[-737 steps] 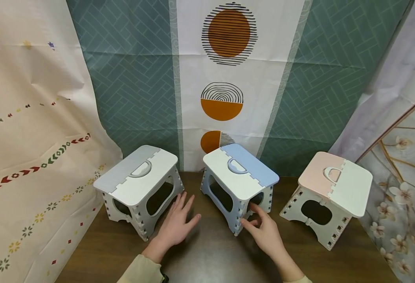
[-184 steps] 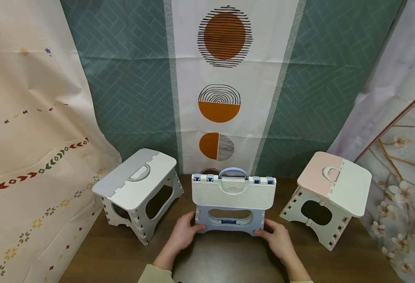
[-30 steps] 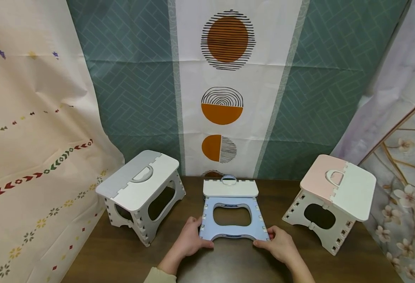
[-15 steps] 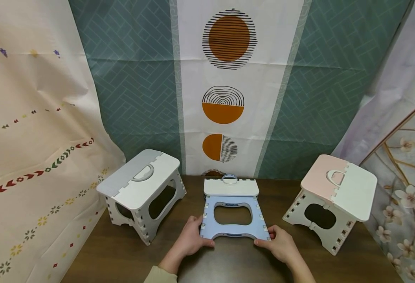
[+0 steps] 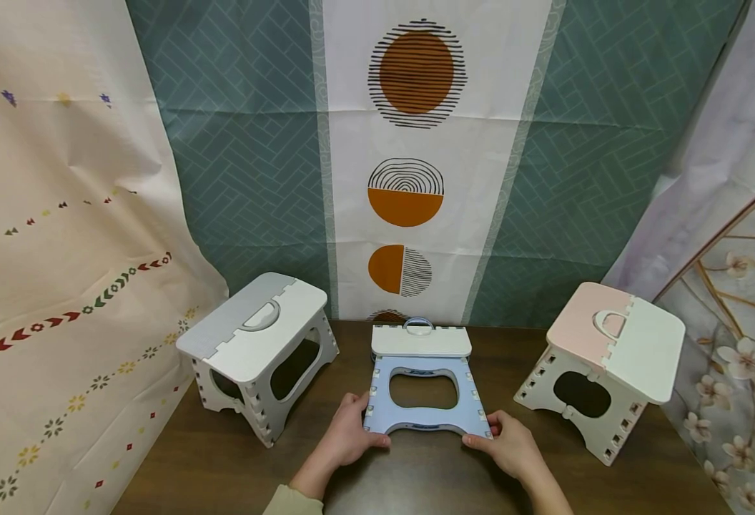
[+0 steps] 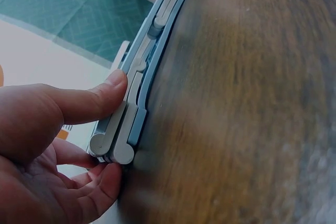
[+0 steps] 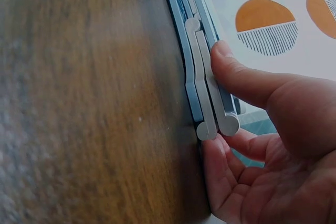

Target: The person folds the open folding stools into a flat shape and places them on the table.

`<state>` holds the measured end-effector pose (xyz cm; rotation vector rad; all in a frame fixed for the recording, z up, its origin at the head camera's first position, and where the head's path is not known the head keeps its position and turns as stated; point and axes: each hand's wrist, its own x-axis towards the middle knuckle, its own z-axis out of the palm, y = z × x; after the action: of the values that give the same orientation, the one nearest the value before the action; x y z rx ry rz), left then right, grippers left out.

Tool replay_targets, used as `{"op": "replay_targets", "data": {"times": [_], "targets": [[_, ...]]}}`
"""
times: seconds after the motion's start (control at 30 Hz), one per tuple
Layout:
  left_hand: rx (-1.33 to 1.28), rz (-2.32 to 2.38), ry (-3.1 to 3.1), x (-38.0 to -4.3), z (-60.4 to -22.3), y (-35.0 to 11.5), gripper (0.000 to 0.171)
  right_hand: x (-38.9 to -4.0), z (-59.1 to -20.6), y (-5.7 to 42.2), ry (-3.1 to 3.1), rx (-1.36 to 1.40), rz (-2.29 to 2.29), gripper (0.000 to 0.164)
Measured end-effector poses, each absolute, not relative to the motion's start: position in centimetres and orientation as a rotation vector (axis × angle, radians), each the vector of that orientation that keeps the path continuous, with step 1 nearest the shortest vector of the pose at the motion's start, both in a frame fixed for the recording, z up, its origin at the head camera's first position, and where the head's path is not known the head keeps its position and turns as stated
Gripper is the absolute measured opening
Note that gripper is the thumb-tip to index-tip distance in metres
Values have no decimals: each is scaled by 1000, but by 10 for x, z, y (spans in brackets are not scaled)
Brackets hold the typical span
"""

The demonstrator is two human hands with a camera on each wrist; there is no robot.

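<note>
A blue and white folding stool point(image 5: 425, 417) lies folded down at the middle of the table, its blue leg panel facing up and its white top half point(image 5: 420, 345) and looped handle at the far end. My left hand point(image 5: 345, 433) grips the near left corner, and the left wrist view shows the thumb on the panel, fingers curled at the pivot end of the stacked legs point(image 6: 118, 121). At the near right corner my right hand point(image 5: 509, 440) pinches the stool likewise, thumb on one face and fingers curled below the rounded pivots point(image 7: 218, 127).
A grey and white folding stool point(image 5: 255, 325) stands unfolded on the left. On the right stands a pink and white one point(image 5: 615, 340), also unfolded. Behind the brown wooden table point(image 5: 410, 486) hangs a patterned green and white cloth point(image 5: 262, 164); printed cloths flank both sides.
The blue stool stood unfolded at first, with the right hand inside its end; later it was upright and partly collapsed between both hands. It is now flattened. The last second shows almost no movement.
</note>
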<state>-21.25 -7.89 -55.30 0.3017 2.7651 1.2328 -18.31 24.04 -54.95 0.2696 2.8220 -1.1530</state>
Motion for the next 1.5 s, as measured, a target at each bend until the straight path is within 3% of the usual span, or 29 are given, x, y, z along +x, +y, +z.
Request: {"op": "replay_targets", "data": {"times": [1.0,1.27,1.5], "targets": [[346,1255,2763,-207,-549,-92,101,-184,-542,243,2839,197,-1041,72],[393,1333,2809,-199,-540,-110,76,-185,-530,250,2829,147,-980,75],[406,1395,2882,-185,-522,-136,46,-188,-511,246,2919,69,-1029,67]]}}
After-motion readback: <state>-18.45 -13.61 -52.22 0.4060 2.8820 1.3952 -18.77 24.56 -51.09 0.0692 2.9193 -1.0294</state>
